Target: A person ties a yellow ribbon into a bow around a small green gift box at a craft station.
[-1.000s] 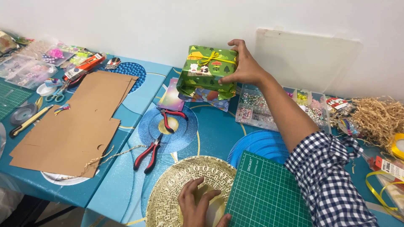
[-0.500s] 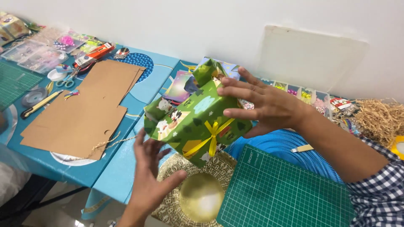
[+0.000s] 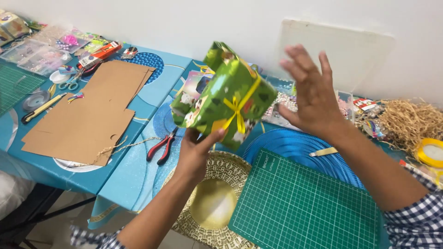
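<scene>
A box wrapped in green patterned paper with a yellow ribbon bow (image 3: 221,94) is held up, tilted, above the table. My left hand (image 3: 196,150) grips it from below, thumb on its front face. My right hand (image 3: 311,92) is raised beside the box's right side, fingers spread, not touching it. Under the hands lie a round gold woven plate (image 3: 210,203) and a green cutting mat (image 3: 304,207).
Flat brown cardboard (image 3: 87,115) lies at the left, red-handled pliers (image 3: 161,145) beside it. A blue ribbed mat (image 3: 295,145), straw filling (image 3: 408,122), yellow tape roll (image 3: 429,152), bead trays (image 3: 41,48), scissors (image 3: 69,83) and a white board (image 3: 337,50) crowd the blue table (image 3: 134,180).
The box came from the back of the table toward me. My right hand let go of it and opened; my left hand rose from the gold plate and took hold underneath.
</scene>
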